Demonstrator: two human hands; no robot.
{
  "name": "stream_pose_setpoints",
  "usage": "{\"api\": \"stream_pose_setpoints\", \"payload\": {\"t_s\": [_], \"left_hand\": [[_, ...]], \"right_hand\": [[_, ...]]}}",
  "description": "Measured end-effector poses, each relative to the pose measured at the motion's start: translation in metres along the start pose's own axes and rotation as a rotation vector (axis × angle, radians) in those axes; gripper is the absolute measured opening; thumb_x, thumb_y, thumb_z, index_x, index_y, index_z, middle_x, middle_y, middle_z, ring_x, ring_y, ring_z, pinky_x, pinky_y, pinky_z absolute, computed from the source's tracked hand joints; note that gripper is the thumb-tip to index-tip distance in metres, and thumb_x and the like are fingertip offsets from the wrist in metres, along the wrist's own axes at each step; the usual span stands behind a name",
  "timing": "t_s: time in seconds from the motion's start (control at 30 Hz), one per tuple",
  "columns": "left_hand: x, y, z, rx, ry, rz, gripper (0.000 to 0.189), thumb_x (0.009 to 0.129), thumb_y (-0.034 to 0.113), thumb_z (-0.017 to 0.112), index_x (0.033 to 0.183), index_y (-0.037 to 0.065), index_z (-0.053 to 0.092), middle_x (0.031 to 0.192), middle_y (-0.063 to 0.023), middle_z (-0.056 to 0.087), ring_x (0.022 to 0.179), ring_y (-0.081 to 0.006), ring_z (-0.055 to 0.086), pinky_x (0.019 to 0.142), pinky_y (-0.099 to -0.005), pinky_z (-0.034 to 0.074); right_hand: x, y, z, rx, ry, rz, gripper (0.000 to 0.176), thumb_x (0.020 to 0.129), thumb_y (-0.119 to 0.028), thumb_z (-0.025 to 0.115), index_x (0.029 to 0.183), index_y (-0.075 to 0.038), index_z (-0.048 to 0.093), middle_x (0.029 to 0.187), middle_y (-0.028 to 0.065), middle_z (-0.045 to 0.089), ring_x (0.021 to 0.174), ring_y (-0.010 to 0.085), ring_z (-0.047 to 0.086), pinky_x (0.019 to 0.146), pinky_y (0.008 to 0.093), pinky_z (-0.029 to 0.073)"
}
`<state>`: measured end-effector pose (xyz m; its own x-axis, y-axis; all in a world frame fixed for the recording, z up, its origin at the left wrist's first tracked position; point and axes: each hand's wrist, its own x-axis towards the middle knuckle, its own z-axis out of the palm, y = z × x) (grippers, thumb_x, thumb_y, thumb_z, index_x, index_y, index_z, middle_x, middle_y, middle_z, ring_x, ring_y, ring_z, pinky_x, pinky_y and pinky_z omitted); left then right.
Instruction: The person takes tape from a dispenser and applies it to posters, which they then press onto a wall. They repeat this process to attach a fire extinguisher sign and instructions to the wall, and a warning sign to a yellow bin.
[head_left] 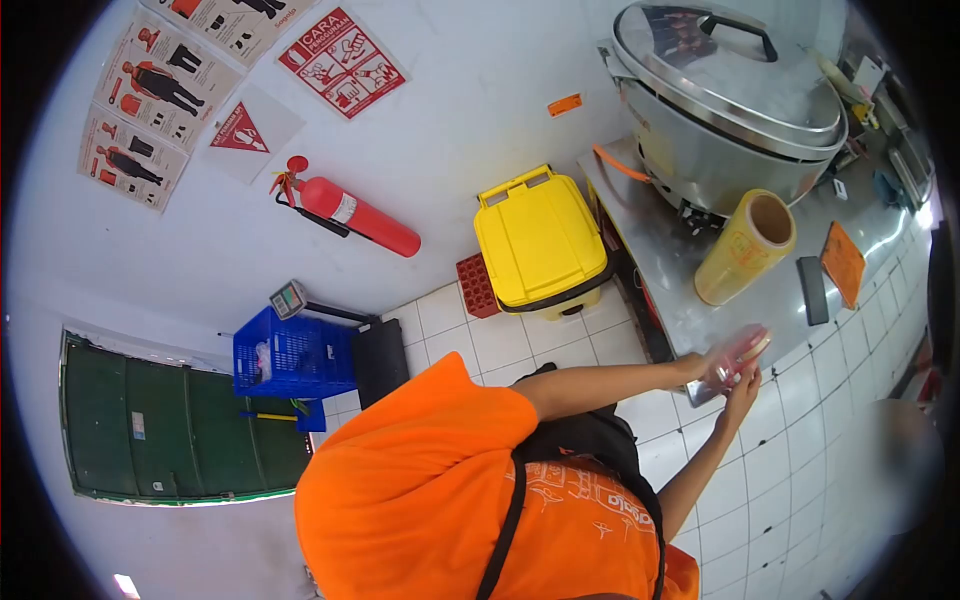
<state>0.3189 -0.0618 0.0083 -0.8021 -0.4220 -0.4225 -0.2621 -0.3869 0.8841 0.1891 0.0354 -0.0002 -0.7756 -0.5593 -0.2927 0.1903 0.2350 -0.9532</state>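
Note:
My left hand (692, 368) and my right hand (742, 396) are together at the near corner of the steel table (670, 265). Between them they hold a small pink and cream item in clear plastic (738, 355); its exact kind is blurred. The fingers of both hands are curled around it and partly hidden. Just beyond the hands stands a large yellowish roll of cling film (730, 265), upright on the steel top. To its right lie a dark flat rectangular object (812, 290) and an orange flat pad (843, 265).
A large rice cooker (720, 130) with a lid occupies the back of the table. Beside the table stand a yellow lidded bin (540, 240) and a red crate (478, 285). A fire extinguisher (360, 217) hangs on the wall. Blue crates (290, 350) stand near a green door (170, 420).

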Motion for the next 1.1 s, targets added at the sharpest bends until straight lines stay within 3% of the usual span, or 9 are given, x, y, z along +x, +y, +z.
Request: {"api": "stream_pose_setpoints", "payload": {"t_s": [0.1,0.17,0.27,0.43,0.6,0.73,0.83,0.9,1.1], "left_hand": [[-0.022,0.015,-0.007,0.011,0.018,-0.292,0.102,0.086,0.083,0.013,0.113,0.002,0.069,0.122,-0.0169,0.062,0.124,-0.0302,0.051,0.098,-0.046,0.043],[-0.016,-0.004,-0.002,-0.072,-0.045,-0.23,0.103,0.086,0.083,0.01,0.119,0.004,0.066,0.134,-0.0144,0.057,0.136,-0.0326,0.04,0.103,-0.0527,0.038],[-0.023,0.008,0.007,-0.155,0.03,-0.196,0.099,0.087,0.081,0.009,0.102,0.008,0.074,0.123,-0.0106,0.064,0.122,-0.0246,0.051,0.099,-0.053,0.033],[-0.016,0.01,0.007,-0.164,-0.008,-0.194,0.093,0.089,0.079,0.019,0.095,0.003,0.073,0.111,-0.0129,0.069,0.115,-0.0244,0.055,0.098,-0.0502,0.033],[-0.004,-0.007,0.0,-0.347,-0.047,-0.182,0.064,0.09,0.064,0.05,0.102,0.004,0.069,0.088,-0.0091,0.067,0.092,-0.0206,0.062,0.077,-0.0349,0.047],[-0.01,-0.002,0.0,-0.269,-0.068,-0.213,0.047,0.085,0.05,0.065,0.102,0.007,0.07,0.089,-0.0025,0.069,0.076,-0.0134,0.062,0.066,-0.029,0.048],[-0.024,0.022,-0.004,-0.137,-0.042,-0.156,0.024,0.074,0.027,0.079,0.086,0.007,0.074,0.073,0.0021,0.064,0.064,-0.0084,0.056,0.054,-0.0257,0.042],[-0.011,0.0,-0.011,0.082,-0.009,-0.019,0.038,0.074,0.039,0.076,0.086,0.003,0.076,0.077,-0.0015,0.066,0.075,-0.0099,0.057,0.065,-0.0269,0.044],[-0.017,-0.01,-0.004,-0.093,0.085,-0.025,0.025,0.077,0.028,0.077,0.089,0.006,0.075,0.083,-0.001,0.069,0.082,-0.0107,0.061,0.074,-0.0266,0.046]], "right_hand": [[0.003,0.014,-0.003,0.032,0.039,0.01,0.053,0.096,-0.045,0.056,0.125,-0.002,0.052,0.098,0.0092,0.06,0.073,0.0132,0.058,0.052,0.0242,0.043],[-0.004,0.014,0.004,0.014,0.012,0.019,0.044,0.095,-0.043,0.059,0.113,-0.004,0.059,0.08,0.0018,0.061,0.057,0.0066,0.051,0.044,0.0208,0.036],[-0.02,0.006,0.013,-0.02,-0.069,0.077,0.035,0.092,-0.041,0.063,0.094,-0.005,0.065,0.069,-0.0031,0.056,0.052,0.0043,0.044,0.043,0.0202,0.032],[-0.027,-0.025,0.014,0.243,-0.086,0.233,0.032,0.091,-0.038,0.066,0.097,-0.006,0.065,0.074,-0.0028,0.056,0.056,0.0047,0.045,0.048,0.0201,0.033],[-0.058,-0.01,0.013,0.344,-0.103,0.273,0.031,0.089,-0.034,0.068,0.107,-0.01,0.066,0.087,0.0,0.058,0.071,0.0091,0.047,0.062,0.0277,0.039],[-0.154,-0.027,0.022,0.243,-0.182,0.471,0.025,0.089,-0.037,0.068,0.095,-0.014,0.063,0.076,-0.0061,0.046,0.067,0.0066,0.042,0.06,0.0258,0.037],[-0.201,-0.033,0.021,0.252,-0.329,0.598,0.024,0.092,-0.038,0.066,0.089,-0.015,0.059,0.07,-0.0077,0.042,0.061,0.0055,0.041,0.051,0.0246,0.036],[-0.207,-0.015,0.019,0.299,-0.392,0.63,0.025,0.093,-0.037,0.065,0.089,-0.013,0.058,0.066,-0.0072,0.04,0.053,0.0059,0.037,0.044,0.0233,0.032],[-0.209,-0.003,0.028,0.397,-0.363,0.68,0.021,0.095,-0.03,0.065,0.089,-0.011,0.058,0.063,-0.0065,0.042,0.049,0.0045,0.035,0.044,0.0224,0.032]]}}
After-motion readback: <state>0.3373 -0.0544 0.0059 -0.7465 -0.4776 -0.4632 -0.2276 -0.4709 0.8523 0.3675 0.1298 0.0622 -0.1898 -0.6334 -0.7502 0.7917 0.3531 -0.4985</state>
